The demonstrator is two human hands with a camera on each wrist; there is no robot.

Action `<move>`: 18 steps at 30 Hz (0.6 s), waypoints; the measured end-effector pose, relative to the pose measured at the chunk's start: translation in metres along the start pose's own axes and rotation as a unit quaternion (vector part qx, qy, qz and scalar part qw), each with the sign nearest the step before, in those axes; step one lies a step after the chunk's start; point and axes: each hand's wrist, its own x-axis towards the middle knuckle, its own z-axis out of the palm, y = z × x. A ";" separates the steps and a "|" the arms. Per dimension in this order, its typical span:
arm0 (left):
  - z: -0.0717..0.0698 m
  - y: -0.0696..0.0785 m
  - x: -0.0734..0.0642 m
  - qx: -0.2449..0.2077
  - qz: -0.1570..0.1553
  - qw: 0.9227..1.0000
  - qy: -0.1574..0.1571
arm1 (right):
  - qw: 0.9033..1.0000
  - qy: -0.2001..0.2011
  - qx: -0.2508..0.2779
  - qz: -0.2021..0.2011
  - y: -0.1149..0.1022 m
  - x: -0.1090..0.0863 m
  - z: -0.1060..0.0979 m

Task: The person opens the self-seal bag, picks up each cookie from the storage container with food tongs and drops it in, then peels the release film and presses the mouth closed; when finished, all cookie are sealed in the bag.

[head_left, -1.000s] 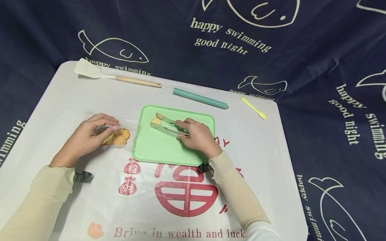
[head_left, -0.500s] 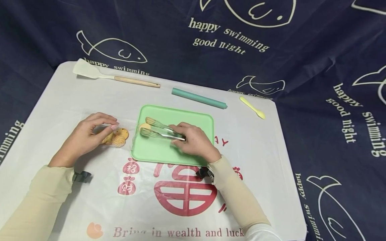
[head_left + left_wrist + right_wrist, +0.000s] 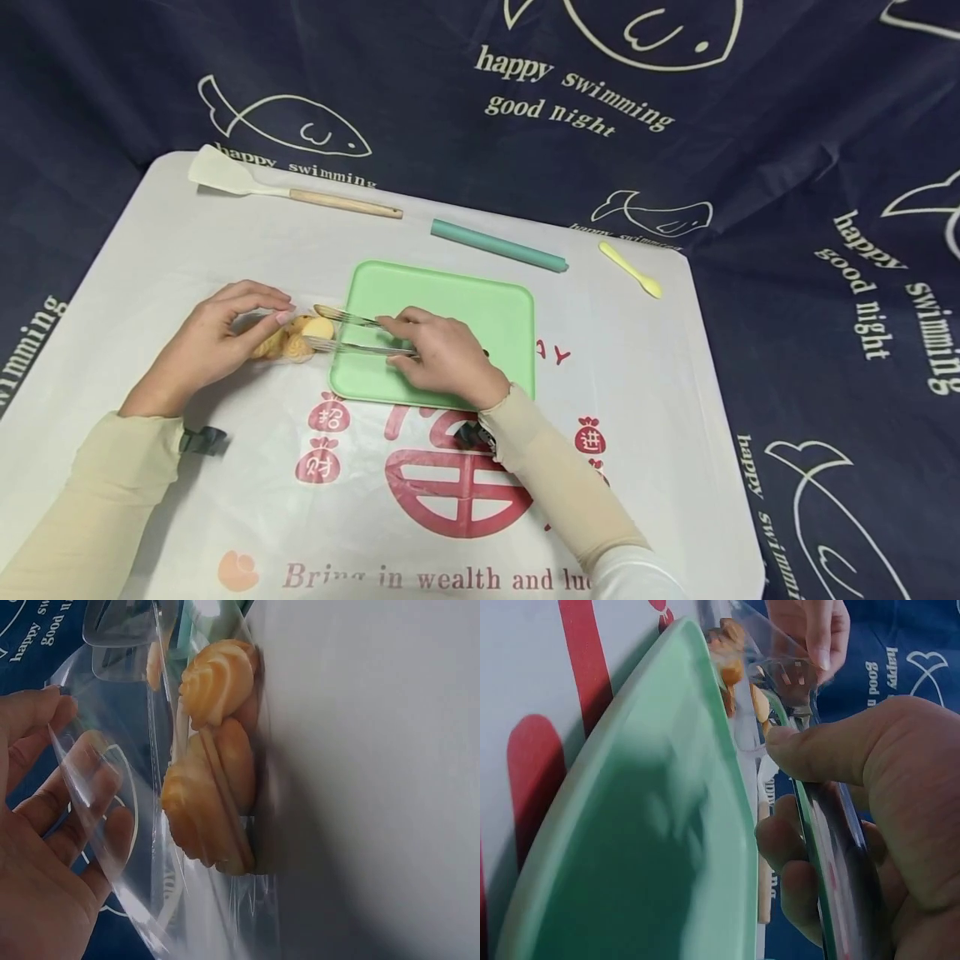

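Right hand (image 3: 446,357) grips tongs (image 3: 362,348); left hand (image 3: 219,335) apparently pinches the clear bag (image 3: 154,889). I judge the round biscuit (image 3: 318,328) light, brittle: clasp its edges gently.

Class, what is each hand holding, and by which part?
The right hand grips the tongs by their arms, a round cookie between the tips. The left hand pinches the clear bag by its edge.
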 end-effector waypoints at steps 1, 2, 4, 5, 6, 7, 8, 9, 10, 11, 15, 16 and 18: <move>0.000 0.000 0.000 -0.001 -0.003 1.000 -0.001 | 1.000 0.001 -0.002 -0.003 -0.001 0.001 0.000; -0.001 0.000 0.000 0.000 -0.006 1.000 -0.002 | 1.000 0.003 -0.006 -0.005 -0.002 0.001 0.001; -0.001 -0.001 0.000 0.000 -0.009 1.000 -0.002 | 1.000 0.007 -0.008 -0.006 -0.002 0.000 0.001; -0.001 -0.001 0.000 0.003 -0.010 1.000 -0.002 | 1.000 0.009 -0.009 -0.005 -0.002 -0.001 0.001; -0.001 -0.001 0.000 0.004 -0.010 1.000 -0.001 | 1.000 0.011 -0.010 -0.004 -0.002 -0.002 0.000; 0.000 -0.001 0.000 0.006 -0.009 1.000 0.001 | 1.000 0.012 -0.010 -0.002 -0.002 -0.004 0.000; 0.000 -0.001 0.000 0.008 -0.007 1.000 0.002 | 1.000 0.012 -0.010 0.001 -0.001 -0.005 -0.001; 0.000 -0.001 0.001 0.007 -0.006 1.000 0.004 | 1.000 0.012 -0.009 0.004 -0.001 -0.007 -0.001; 0.000 -0.001 0.001 0.006 -0.004 1.000 0.005 | 1.000 0.012 -0.008 0.007 0.000 -0.008 -0.002; 0.001 -0.002 0.001 0.003 -0.002 1.000 0.006 | 1.000 0.012 -0.008 0.010 0.000 -0.009 -0.002; 0.002 -0.002 0.002 -0.006 0.005 1.000 0.006 | 1.000 0.011 -0.001 0.019 0.001 -0.013 -0.001; 0.002 -0.002 0.002 -0.006 0.007 1.000 0.007 | 1.000 0.012 0.000 0.019 0.000 -0.012 0.000; 0.002 -0.003 0.002 -0.004 0.010 1.000 0.007 | 1.000 0.010 0.001 0.015 0.000 -0.011 0.002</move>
